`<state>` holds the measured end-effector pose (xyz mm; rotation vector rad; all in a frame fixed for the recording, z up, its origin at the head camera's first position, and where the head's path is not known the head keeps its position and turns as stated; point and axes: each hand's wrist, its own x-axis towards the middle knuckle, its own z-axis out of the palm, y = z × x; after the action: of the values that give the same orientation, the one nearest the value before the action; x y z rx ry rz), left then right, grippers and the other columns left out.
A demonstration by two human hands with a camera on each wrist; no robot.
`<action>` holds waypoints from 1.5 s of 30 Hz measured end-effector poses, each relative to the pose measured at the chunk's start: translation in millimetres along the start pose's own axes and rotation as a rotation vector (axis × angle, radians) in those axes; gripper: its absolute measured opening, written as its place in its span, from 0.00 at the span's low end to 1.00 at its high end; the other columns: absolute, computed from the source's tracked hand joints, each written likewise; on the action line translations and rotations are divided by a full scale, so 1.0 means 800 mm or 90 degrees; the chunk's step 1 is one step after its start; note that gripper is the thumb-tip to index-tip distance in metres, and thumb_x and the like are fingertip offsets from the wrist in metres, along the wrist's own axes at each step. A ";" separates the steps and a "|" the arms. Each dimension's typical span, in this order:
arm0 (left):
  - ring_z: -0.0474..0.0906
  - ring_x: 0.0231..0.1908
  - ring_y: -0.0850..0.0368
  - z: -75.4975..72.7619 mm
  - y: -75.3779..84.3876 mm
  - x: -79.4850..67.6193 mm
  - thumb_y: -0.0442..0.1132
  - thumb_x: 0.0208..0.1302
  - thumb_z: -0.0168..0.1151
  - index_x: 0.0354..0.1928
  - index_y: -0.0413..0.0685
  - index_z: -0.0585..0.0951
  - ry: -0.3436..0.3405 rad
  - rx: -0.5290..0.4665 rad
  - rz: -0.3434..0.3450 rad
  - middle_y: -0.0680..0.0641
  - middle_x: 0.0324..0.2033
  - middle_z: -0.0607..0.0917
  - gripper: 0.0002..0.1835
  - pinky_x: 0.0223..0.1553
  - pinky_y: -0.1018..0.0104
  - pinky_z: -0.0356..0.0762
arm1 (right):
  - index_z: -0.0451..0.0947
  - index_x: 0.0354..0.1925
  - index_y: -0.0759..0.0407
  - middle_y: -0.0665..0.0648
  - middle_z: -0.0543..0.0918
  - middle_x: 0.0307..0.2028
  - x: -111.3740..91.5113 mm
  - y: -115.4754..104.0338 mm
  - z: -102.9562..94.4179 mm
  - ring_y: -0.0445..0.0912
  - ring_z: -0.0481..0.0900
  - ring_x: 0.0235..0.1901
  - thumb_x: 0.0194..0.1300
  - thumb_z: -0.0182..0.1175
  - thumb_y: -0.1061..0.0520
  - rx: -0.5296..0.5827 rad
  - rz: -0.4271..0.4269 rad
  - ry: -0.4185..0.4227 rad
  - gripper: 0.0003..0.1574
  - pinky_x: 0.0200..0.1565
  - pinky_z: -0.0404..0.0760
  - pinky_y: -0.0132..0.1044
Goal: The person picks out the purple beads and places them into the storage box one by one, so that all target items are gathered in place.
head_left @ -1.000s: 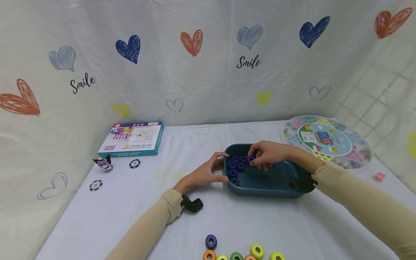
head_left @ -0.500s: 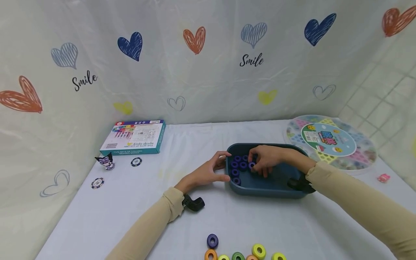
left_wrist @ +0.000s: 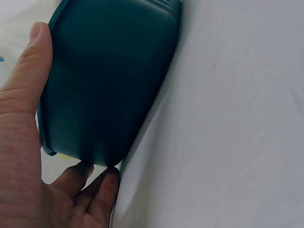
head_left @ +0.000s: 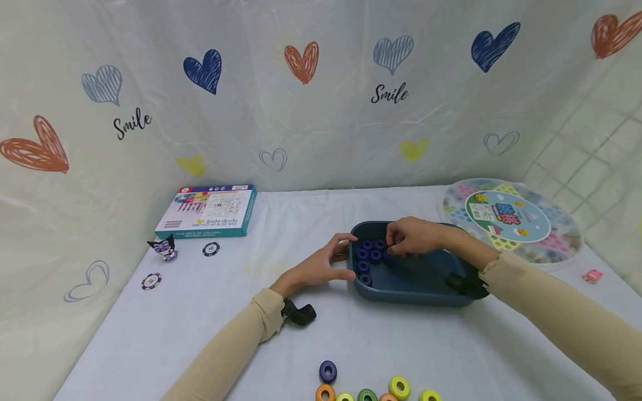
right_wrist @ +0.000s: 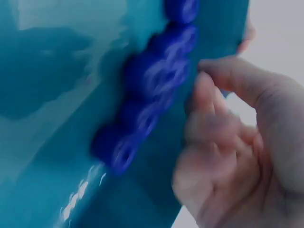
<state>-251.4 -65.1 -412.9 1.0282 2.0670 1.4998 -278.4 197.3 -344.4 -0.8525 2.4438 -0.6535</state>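
Note:
A dark blue-teal plastic tray (head_left: 421, 278) stands on the white cloth, with several purple rings (head_left: 375, 255) grouped at its left end. My left hand (head_left: 317, 267) holds that end, thumb toward the near corner and fingers at the far one. In the left wrist view the thumb (left_wrist: 35, 61) lies along the tray's rim. My right hand (head_left: 413, 236) hovers over the tray, just above the rightmost purple ring (head_left: 388, 258). The right wrist view is blurred; there the right hand (right_wrist: 228, 142) has loosely bent fingers beside the rings, and no ring shows between them.
Near the front edge lie a loose purple ring (head_left: 328, 371), an orange ring (head_left: 319, 394) and yellow rings (head_left: 399, 379). A flat box (head_left: 205, 214), small figurine (head_left: 164, 249) and poker chips (head_left: 211, 243) are at left. A round patterned disc (head_left: 506, 214) sits behind the tray.
My right hand lowered a purple ring toward the near side and let go of it beside the others, then rose slightly. The left hand stays at the tray's end.

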 end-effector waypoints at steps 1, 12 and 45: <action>0.61 0.61 0.49 0.000 -0.006 0.002 0.52 0.52 0.65 0.63 0.58 0.54 0.002 0.002 0.000 0.42 0.65 0.57 0.41 0.61 0.55 0.57 | 0.71 0.31 0.57 0.50 0.77 0.18 -0.002 -0.006 0.000 0.44 0.73 0.18 0.59 0.59 0.55 -0.019 -0.017 0.013 0.08 0.22 0.74 0.35; 0.62 0.60 0.57 0.000 -0.026 0.008 0.57 0.51 0.64 0.63 0.69 0.54 0.003 0.020 0.000 0.51 0.65 0.58 0.39 0.60 0.59 0.59 | 0.72 0.31 0.47 0.41 0.73 0.17 -0.027 -0.092 0.054 0.34 0.68 0.16 0.62 0.57 0.52 -0.069 -0.186 0.037 0.03 0.21 0.70 0.28; 0.55 0.63 0.41 0.001 0.008 0.000 0.50 0.54 0.64 0.65 0.42 0.50 -0.032 0.006 0.042 0.33 0.65 0.52 0.44 0.61 0.48 0.55 | 0.75 0.51 0.40 0.38 0.71 0.35 -0.034 -0.143 0.168 0.26 0.66 0.28 0.62 0.55 0.42 -0.212 -0.368 -0.111 0.18 0.30 0.65 0.18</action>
<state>-248.9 -63.5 -406.8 1.1358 2.0265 1.4807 -132.7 98.5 -376.5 -1.7059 2.1735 -0.3346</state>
